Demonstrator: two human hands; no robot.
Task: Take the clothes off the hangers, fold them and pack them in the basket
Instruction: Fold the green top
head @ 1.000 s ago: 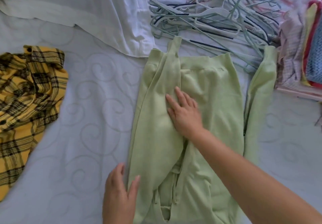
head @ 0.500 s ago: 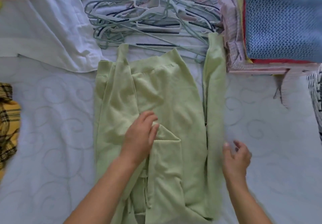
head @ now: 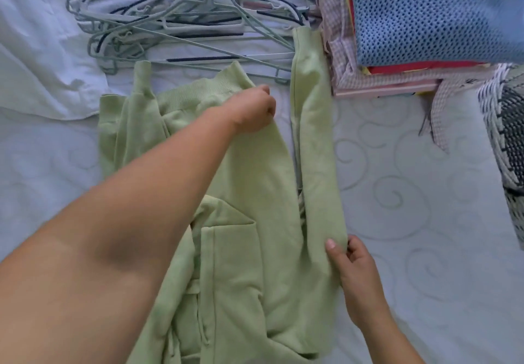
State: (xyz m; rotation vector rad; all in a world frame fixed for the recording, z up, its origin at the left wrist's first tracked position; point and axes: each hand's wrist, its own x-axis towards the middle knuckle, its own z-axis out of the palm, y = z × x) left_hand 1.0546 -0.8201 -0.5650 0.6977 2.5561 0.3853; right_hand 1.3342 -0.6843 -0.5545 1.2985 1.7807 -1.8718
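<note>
A light green hoodie (head: pixel 255 182) lies flat on the bed, its left sleeve folded over the body and its right sleeve (head: pixel 314 142) stretched straight along the right side. My left hand (head: pixel 252 111) reaches across the hoodie and grips the far right corner of its ribbed hem. My right hand (head: pixel 348 261) pinches the near end of the right sleeve, by the shoulder. The woven black-and-white basket (head: pixel 504 136) shows at the right edge. A heap of bare hangers (head: pixel 184 20) lies just beyond the hoodie.
A stack of folded clothes topped by a blue knit (head: pixel 431 15) sits at the back right, touching the sleeve's cuff. A white garment (head: pixel 37 51) lies at the back left. The white quilted bed cover (head: pixel 411 222) stretches between hoodie and basket.
My left hand moved from the hoodie's middle up to the hem corner. My right hand closed on the sleeve's near end. The view shifted right, so the yellow plaid shirt left the frame.
</note>
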